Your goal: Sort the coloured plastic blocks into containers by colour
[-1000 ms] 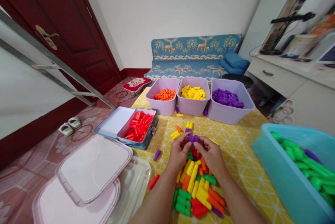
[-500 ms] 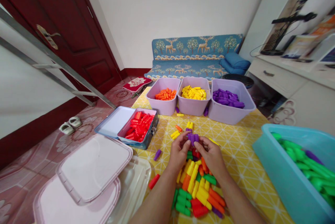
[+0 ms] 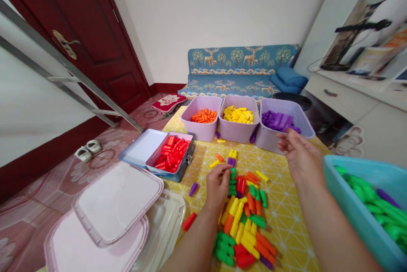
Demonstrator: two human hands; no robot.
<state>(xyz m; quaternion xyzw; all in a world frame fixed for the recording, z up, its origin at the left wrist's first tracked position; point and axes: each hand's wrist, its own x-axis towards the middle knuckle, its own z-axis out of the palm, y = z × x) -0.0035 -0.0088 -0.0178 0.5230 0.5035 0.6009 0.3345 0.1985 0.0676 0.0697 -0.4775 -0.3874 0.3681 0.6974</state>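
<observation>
My left hand [image 3: 218, 183] is over the loose pile on the table, its fingers curled in at a green plastic piece [image 3: 233, 174] at the pile's upper left; the fingertips are partly hidden. My right hand [image 3: 299, 153] hangs with loosely bent fingers at the front rim of the right lilac bin [image 3: 270, 139], nothing visible in it. Inside that bin lie purple pieces [image 3: 276, 121]. The pile under and beside my left hand mixes yellow pieces [image 3: 237, 219], orange pieces [image 3: 265, 244], red pieces [image 3: 243, 259] and green ones.
A lilac bin [image 3: 199, 132] holds orange pieces, and another lilac bin [image 3: 238, 132] yellow ones. Red pieces fill an open tin [image 3: 179, 174] at left. Lids [image 3: 119, 204] lie at the front left. A turquoise bin [image 3: 346, 208] with green pieces stands at right.
The purple pieces that both hands held are out of them; a purple clump shows in the right lilac bin. My right hand has moved right and away to that bin, leaving the left by the pile.
</observation>
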